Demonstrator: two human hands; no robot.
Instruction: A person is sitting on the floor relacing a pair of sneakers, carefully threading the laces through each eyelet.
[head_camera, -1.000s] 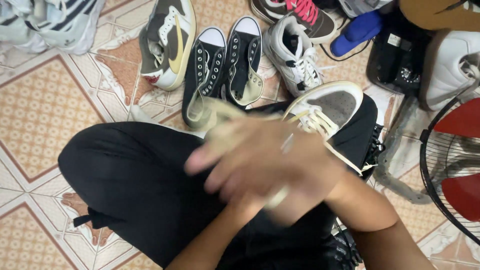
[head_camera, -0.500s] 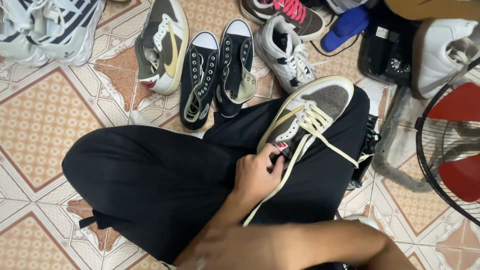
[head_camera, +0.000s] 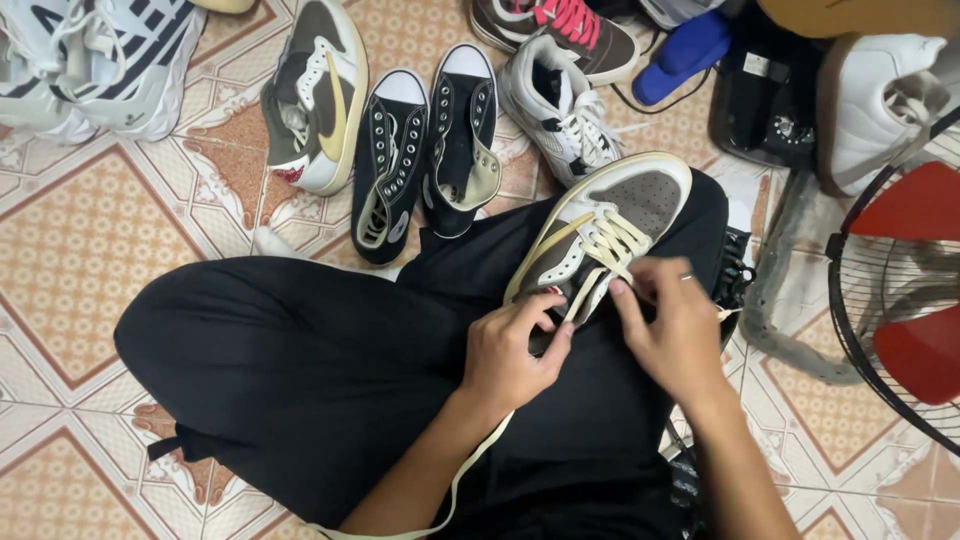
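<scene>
Head camera looks down on you seated cross-legged on a patterned tile floor (head_camera: 80, 250), a grey-and-cream sneaker (head_camera: 610, 225) resting on your black-trousered lap, toe pointing away from you. Your left hand (head_camera: 510, 350) has its fingers closed at the near end of the lacing, pinching the cream shoelace (head_camera: 470, 470), whose loose tail runs back down along your forearm to the bottom edge of the frame. Your right hand (head_camera: 675, 330) sits just beside it, thumb and forefinger closed on a lace strand at the eyelets, a ring on one finger. Beyond your knees lie a pair of black canvas high-tops (head_camera: 430, 150), a brown-and-white sneaker with a yellow stripe (head_camera: 315, 100), a white-and-grey sneaker (head_camera: 555, 105), a dark shoe with pink laces (head_camera: 560, 25) and white chunky sneakers (head_camera: 90, 60). A red-bladed floor fan (head_camera: 900, 290) stands at your right, with a white shoe (head_camera: 880, 100) behind it.

As a judgement, the long trailing tail is the weak point: pull it too hard and it may slip from your pinch or draw the lacing uneven. The sneaker only rests on your thigh, so a sharp tug could tip it off toward the floor. The fan cage is near your right elbow, and a loose lace end flicked that way could catch in it.
</scene>
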